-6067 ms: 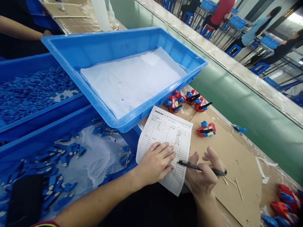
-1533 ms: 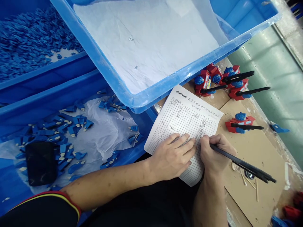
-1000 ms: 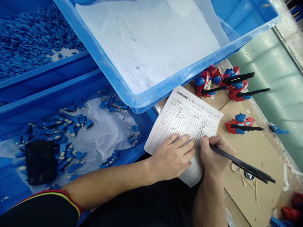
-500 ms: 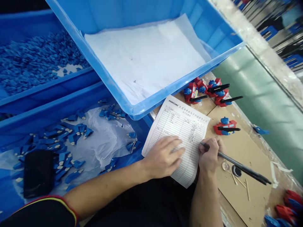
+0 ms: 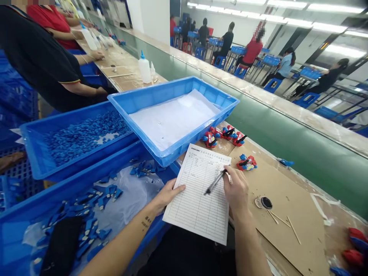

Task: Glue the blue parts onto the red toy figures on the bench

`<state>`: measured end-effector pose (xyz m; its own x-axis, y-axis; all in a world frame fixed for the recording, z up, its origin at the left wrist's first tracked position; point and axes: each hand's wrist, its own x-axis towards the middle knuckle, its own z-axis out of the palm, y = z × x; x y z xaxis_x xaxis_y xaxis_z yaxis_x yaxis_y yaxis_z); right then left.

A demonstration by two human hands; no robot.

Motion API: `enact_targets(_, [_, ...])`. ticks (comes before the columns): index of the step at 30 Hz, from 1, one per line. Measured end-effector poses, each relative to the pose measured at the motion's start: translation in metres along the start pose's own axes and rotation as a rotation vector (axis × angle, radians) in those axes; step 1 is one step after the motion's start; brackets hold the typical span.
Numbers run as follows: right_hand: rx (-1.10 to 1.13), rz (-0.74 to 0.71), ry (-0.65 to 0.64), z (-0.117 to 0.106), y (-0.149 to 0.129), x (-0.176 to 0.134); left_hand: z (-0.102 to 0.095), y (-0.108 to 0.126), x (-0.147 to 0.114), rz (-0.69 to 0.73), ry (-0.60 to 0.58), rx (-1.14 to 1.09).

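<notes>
A printed form sheet [image 5: 198, 207] with ruled rows and handwriting near its top lies tilted in front of me. My left hand [image 5: 167, 194] grips its left edge, the thumb on top of the paper. At the right edge is my right hand [image 5: 235, 186], its fingers closed around a dark pen [image 5: 214, 182] that slants down-left across the sheet. Whether the right fingers also pinch the paper, I cannot make out. Just right of that hand, a red-and-blue toy figure [image 5: 247, 162] lies on a cardboard sheet [image 5: 276, 176].
Ahead stands a blue tray [image 5: 169, 153] lined with white paper. Bins of small blue parts [image 5: 86, 134] sit at left, one with a black phone-like object [image 5: 62, 245]. Several toy figures [image 5: 211, 138], a small dark pot [image 5: 266, 202] and sticks [image 5: 293, 230] lie right. A co-worker's sleeve [image 5: 69, 74] shows.
The view has tilted up, bringing the room and other people into sight. My left hand has gone from lying across the sheet to its left edge. The pen now points the other way, over the paper.
</notes>
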<state>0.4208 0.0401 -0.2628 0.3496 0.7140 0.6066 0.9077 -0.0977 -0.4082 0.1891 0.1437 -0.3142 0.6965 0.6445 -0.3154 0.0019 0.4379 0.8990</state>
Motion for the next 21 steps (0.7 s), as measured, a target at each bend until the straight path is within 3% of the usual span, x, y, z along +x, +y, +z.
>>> enact_targets(3, [0.109,0.178,0.176,-0.018,0.0,-0.012,-0.003,0.004,-0.007,-0.009,0.012,-0.015])
enact_targets(5, [0.144,0.191,0.152,-0.026,-0.001,-0.021,-0.004,0.004,-0.011,-0.028,0.019,-0.037])
enact_targets(8, [0.064,0.087,0.021,-0.026,-0.009,-0.029,-0.002,0.004,-0.018,-0.073,0.02,-0.08])
enact_targets(11, [-0.147,-0.067,-0.145,-0.008,-0.03,-0.024,0.002,0.004,-0.025,-0.076,0.005,-0.158])
enact_targets(14, [-0.325,-0.132,-0.345,0.017,-0.062,-0.007,0.003,0.002,-0.029,0.021,-0.027,-0.224])
enact_targets(17, [-0.332,-0.179,-0.464,0.04,-0.089,0.009,0.001,0.001,-0.028,0.035,-0.023,-0.21])
enact_targets(21, [-0.278,-0.237,-0.511,0.059,-0.102,0.012,0.0,-0.001,-0.024,-0.045,0.032,-0.102])
